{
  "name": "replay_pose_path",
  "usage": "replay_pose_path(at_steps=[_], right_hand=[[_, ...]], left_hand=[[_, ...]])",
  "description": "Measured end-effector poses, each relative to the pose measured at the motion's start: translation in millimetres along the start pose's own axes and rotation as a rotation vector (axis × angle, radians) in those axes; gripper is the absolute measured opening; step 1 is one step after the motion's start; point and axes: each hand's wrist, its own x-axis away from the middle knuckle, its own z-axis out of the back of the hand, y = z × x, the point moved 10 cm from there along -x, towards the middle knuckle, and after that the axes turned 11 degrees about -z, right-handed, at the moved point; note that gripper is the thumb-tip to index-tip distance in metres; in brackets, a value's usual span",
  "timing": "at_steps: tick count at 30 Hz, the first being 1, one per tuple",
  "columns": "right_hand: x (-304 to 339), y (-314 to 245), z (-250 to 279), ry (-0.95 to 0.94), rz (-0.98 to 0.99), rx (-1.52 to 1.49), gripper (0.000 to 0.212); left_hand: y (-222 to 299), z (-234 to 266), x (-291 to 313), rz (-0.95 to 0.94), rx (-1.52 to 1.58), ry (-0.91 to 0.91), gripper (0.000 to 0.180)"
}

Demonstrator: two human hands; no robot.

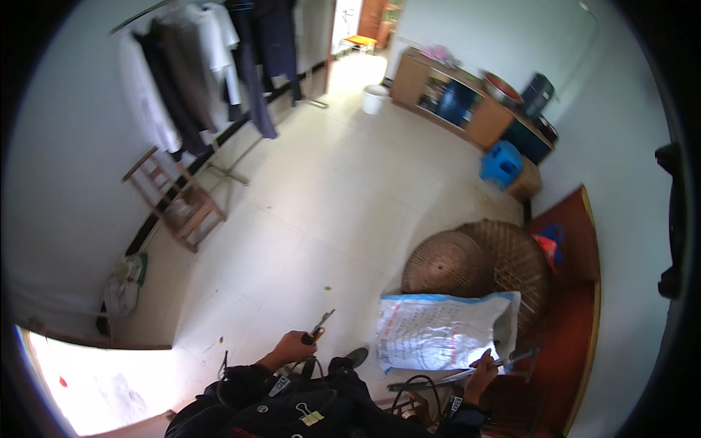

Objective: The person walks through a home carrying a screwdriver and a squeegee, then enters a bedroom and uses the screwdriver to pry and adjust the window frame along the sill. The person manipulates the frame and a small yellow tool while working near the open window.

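Note:
My left hand (293,347) is closed round a pair of shears (322,323), whose narrow blades point up and away and whose handle shows some orange. Over on the right, my right hand (482,374) grips a long thin tool (447,379) with a dark end beyond the fingers; its exact kind is unclear. Just behind that hand, a white woven sack (431,332) with a blue edge lies on the floor, its mouth open to the right. A conical woven hat (440,266) rests beyond the sack, against a large round woven basket or tray (518,270).
A wooden chair (186,208) and a clothes rack with hanging garments (212,66) line the left wall. A low cabinet (485,124), a blue stool (502,165) and a white bucket (374,99) stand farther off. Reddish-brown wooden furniture (566,314) borders the right. Bits of leaf dot the tiled floor (292,241).

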Motion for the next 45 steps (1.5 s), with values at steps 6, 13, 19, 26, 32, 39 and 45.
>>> replay_pose_path(at_steps=[6, 13, 19, 26, 32, 39, 45], right_hand=[[136, -152, -172, -0.179, -0.009, -0.127, 0.049], [319, -249, -354, -0.728, 0.126, -0.182, 0.045], [489, -290, -487, -1.284, 0.259, 0.048, 0.039], [724, -256, -601, -1.892, 0.209, 0.172, 0.035], [917, -258, -631, -2.205, 0.489, 0.275, 0.044], [1119, -269, -585, -2.602, 0.850, 0.182, 0.058], [1266, -281, -533, -2.811, 0.778, -0.172, 0.052]], left_hand=[[-100, 85, 97, 0.012, 0.078, 0.218, 0.033], [-241, 157, 266, 0.254, 0.394, 0.714, 0.029], [-309, 145, 387, 0.295, 0.858, 1.052, 0.018], [-372, 113, 491, 0.437, 1.156, 1.353, 0.015], [-390, 157, 573, 0.554, 1.142, 1.477, 0.014], [-418, 157, 644, 0.546, 1.286, 1.816, 0.014], [-477, 124, 682, 0.508, 1.486, 2.001, 0.016]])
